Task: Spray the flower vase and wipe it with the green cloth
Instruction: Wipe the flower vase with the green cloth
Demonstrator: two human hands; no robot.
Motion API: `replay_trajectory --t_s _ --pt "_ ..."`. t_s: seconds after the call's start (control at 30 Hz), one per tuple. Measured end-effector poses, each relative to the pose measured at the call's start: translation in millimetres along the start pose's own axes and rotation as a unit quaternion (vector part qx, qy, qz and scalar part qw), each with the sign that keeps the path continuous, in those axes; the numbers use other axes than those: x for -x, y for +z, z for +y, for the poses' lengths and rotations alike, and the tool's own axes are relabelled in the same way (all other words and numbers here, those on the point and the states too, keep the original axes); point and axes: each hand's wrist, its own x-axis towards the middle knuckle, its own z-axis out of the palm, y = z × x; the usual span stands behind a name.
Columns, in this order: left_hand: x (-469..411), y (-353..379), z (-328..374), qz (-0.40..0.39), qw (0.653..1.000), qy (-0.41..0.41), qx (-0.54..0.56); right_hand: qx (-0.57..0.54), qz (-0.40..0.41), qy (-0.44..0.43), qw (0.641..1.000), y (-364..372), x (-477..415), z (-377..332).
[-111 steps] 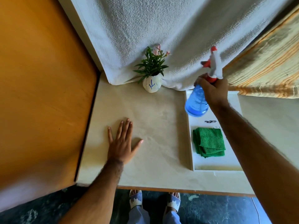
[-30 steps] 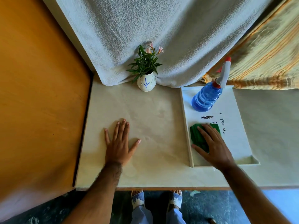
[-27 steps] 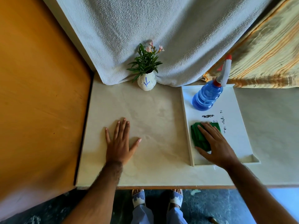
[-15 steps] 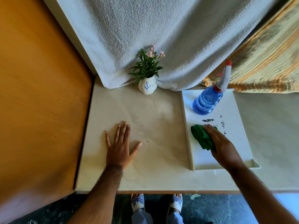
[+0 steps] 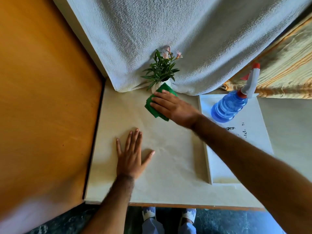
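Note:
A small white flower vase [image 5: 154,86] with green leaves and pink blooms stands at the back of the beige table, against a hanging white towel. My right hand [image 5: 172,106] holds the green cloth [image 5: 152,105] and presses it on the front of the vase, hiding most of the pot. My left hand [image 5: 130,155] lies flat on the table, fingers spread, holding nothing. The blue spray bottle [image 5: 228,106] with a white and red trigger stands on the white tray at the right.
The white tray [image 5: 219,176] lies along the table's right side with dark specks on it. An orange wooden panel [image 5: 45,98] walls the left side. A striped yellow fabric [image 5: 283,65] hangs at the back right. The table's front edge [image 5: 185,206] is near my feet.
My right hand lifted the green cloth off the tray and carried it left and back onto the vase. The spray bottle stands on the tray. My left hand stayed flat.

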Motion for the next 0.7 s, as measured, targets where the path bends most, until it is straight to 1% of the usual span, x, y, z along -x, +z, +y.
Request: replay_trajectory --t_s 0.17,0.27,0.4,0.7 --pt "0.8 0.4 -0.4 -0.004 1.000 0.000 -0.012 0.028 -0.046 -0.075 0.996 4.2 -19.7 26.9" --pt "0.3 1.3 -0.1 -0.007 1.000 -0.001 -0.017 0.029 -0.058 -0.096 0.993 5.9 -26.4 38.1" --pt "0.1 3.0 -0.6 -0.007 1.000 0.002 -0.022 0.006 -0.084 -0.087 0.993 12.9 -28.6 43.5" --pt "-0.6 3.3 -0.6 0.001 1.000 0.001 -0.022 -0.093 -0.095 -0.044 0.990 36.6 -26.6 32.0"
